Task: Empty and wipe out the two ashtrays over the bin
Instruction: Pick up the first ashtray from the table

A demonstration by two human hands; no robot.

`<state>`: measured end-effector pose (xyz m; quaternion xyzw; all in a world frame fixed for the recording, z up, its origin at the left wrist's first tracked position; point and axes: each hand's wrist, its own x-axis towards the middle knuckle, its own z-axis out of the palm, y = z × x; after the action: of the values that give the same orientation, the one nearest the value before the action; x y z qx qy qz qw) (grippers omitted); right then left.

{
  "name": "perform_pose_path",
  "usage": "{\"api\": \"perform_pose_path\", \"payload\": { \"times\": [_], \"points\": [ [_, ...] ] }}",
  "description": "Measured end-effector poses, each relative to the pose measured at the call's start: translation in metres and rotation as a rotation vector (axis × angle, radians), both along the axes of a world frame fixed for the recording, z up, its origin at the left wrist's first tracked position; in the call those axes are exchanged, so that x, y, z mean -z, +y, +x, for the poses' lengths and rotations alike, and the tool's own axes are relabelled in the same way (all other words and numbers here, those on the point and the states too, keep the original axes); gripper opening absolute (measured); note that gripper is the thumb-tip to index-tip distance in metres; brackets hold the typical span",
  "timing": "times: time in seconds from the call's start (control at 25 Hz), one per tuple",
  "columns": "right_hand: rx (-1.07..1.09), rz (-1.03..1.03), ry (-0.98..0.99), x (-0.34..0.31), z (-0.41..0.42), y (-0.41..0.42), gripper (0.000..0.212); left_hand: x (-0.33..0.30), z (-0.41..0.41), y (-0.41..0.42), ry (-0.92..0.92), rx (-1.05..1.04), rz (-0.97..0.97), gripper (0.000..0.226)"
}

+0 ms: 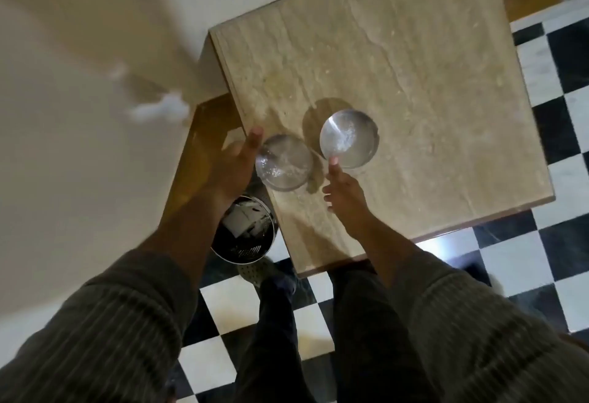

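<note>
Ashtrays (pixel 285 163) (pixel 349 138) sit on the table (pixel 414 67); left hand (pixel 232 163) cups one, fingers apart, right hand's (pixel 344 192) fingers apart.

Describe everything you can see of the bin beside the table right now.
The bin is a round, shiny metal can with a perforated wall, standing upright on the checkered floor against the near left corner of the stone-topped table. It has no lid on and is open at the top. Inside lie pale scraps that look like crumpled paper or tissue. The left hand and forearm pass above it and hide part of its rim. Nothing is seen touching it apart from the floor.
</note>
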<state>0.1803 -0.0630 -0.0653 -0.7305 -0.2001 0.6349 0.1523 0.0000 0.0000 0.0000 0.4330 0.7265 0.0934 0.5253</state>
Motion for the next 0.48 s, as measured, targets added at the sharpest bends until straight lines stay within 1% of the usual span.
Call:
{"api": "perform_pose_path", "payload": {
  "times": [0.04, 0.08, 0.12, 0.16, 0.24, 0.36, 0.44, 0.48],
  "points": [
    [0.082, -0.007, 0.033, 0.004, -0.008, 0.000, 0.051, 0.008, 0.002, -0.002, -0.029, 0.003, -0.021, 0.061],
    [0.131, -0.016, 0.048, 0.015, -0.012, 0.000, 0.055, 0.015, 0.004, -0.001, -0.032, 0.005, -0.063, 0.070],
    [0.155, -0.011, 0.058, 0.021, -0.017, 0.000, 0.057, 0.025, 0.004, -0.002, -0.047, 0.009, -0.099, 0.087],
    [0.136, 0.001, 0.025, 0.027, -0.021, 0.000, 0.059, 0.034, 0.006, -0.003, -0.068, -0.002, -0.131, 0.099],
    [0.110, 0.025, -0.017, 0.038, -0.029, 0.002, 0.063, 0.054, 0.009, -0.002, -0.108, -0.012, -0.141, 0.109],
    [0.097, 0.053, -0.044, 0.052, -0.040, 0.010, 0.058, 0.060, 0.015, 0.004, -0.141, -0.023, -0.143, 0.106],
    [0.058, 0.074, -0.127, 0.059, -0.044, 0.013, 0.047, 0.062, 0.014, 0.004, -0.191, -0.031, -0.149, 0.094],
    [0.005, 0.081, -0.174, 0.059, -0.046, 0.014, 0.039, 0.059, 0.011, 0.003, -0.201, -0.041, -0.157, 0.087]
  ]
}}
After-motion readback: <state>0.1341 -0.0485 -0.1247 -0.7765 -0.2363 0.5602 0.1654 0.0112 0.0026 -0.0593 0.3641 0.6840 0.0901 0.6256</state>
